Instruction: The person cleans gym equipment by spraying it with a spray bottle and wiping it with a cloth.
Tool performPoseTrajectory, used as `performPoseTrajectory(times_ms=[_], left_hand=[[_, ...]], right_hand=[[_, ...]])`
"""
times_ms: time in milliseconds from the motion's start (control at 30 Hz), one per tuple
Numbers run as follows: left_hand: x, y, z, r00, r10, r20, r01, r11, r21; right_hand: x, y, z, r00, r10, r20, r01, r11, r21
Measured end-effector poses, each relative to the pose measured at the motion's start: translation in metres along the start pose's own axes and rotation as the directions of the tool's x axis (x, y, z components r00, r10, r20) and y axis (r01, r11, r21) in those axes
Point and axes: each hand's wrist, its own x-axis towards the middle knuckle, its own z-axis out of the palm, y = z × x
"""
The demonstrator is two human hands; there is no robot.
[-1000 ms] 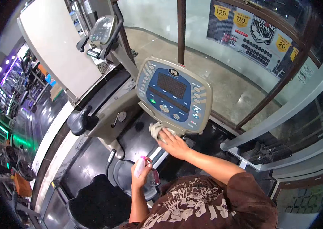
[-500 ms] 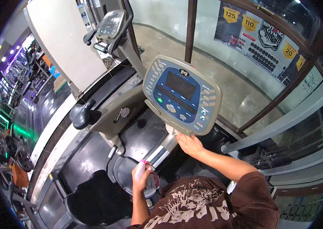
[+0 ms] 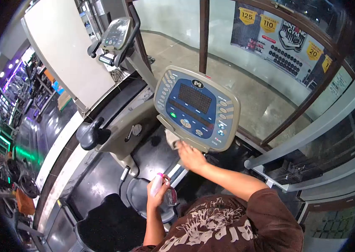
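A pale cloth is held in my right hand, against or just below the lower ledge of the exercise machine's console. The console has a blue panel with a dark display and oval buttons. My left hand is wrapped round a clear spray bottle with a pink top, low in front of my body. Part of the bottle is hidden by the fingers. Beneath my hands runs the machine's frame, with a grey seat below.
Another exercise bike with a black saddle stands to the left, its console farther back. Glass panels with dark frames rise behind the console. A curved grey rail is on the right. A black seat lies at lower left.
My right hand has moved left along the console's lower edge with the cloth, which now shows more. My left hand still grips the bottle and has shifted slightly. The view has shifted a little.
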Motion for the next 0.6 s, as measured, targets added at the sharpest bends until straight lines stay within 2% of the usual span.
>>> performPoseTrajectory(times_ms=[33, 100, 133, 167, 267, 367, 400, 467, 533, 567, 600], left_hand=[[0.001, 0.006, 0.004, 1.0, -0.004, 0.002, 0.004, 1.0, -0.006], [0.002, 0.004, 0.0, 1.0, 0.002, 0.016, -0.002, 1.0, 0.01], [0.002, 0.001, 0.0, 1.0, 0.006, 0.021, -0.006, 1.0, 0.012], [0.001, 0.0, -0.001, 1.0, -0.004, 0.01, 0.004, 1.0, -0.003], [-0.007, -0.005, -0.005, 0.999, -0.024, -0.038, 0.023, 0.999, -0.034], [-0.015, -0.013, -0.017, 0.997, -0.024, -0.074, 0.022, 1.0, -0.016], [-0.017, -0.014, -0.021, 0.997, -0.022, -0.079, 0.021, 1.0, -0.011], [-0.018, -0.017, -0.026, 0.995, -0.026, -0.093, 0.024, 0.999, -0.024], [-0.018, -0.017, -0.03, 0.993, -0.036, -0.11, 0.031, 0.998, -0.054], [-0.016, -0.018, -0.032, 0.993, -0.038, -0.112, 0.031, 0.997, -0.063], [-0.013, -0.017, -0.033, 0.994, -0.034, -0.103, 0.029, 0.998, -0.05]], right_hand=[[0.005, 0.012, -0.017, 0.956, 0.12, 0.269, -0.202, 0.932, 0.302], [-0.022, 0.032, -0.011, 0.989, -0.113, 0.092, 0.115, 0.993, -0.017], [-0.037, 0.046, -0.01, 0.966, -0.254, 0.041, 0.257, 0.946, -0.198], [-0.048, 0.06, -0.018, 0.951, -0.309, 0.001, 0.303, 0.932, -0.201], [-0.077, 0.082, -0.072, 0.965, -0.124, 0.23, 0.079, 0.977, 0.196], [-0.101, 0.104, -0.106, 0.946, -0.032, 0.323, -0.054, 0.966, 0.252], [-0.119, 0.113, -0.096, 0.942, -0.013, 0.335, -0.061, 0.976, 0.21], [-0.133, 0.103, -0.095, 0.978, 0.061, 0.198, -0.104, 0.972, 0.21], [-0.131, 0.082, -0.091, 0.979, -0.091, 0.18, 0.042, 0.964, 0.261], [-0.129, 0.06, -0.078, 0.987, -0.014, 0.157, -0.046, 0.927, 0.372], [-0.123, 0.047, -0.068, 0.974, -0.133, 0.185, 0.069, 0.946, 0.317]])
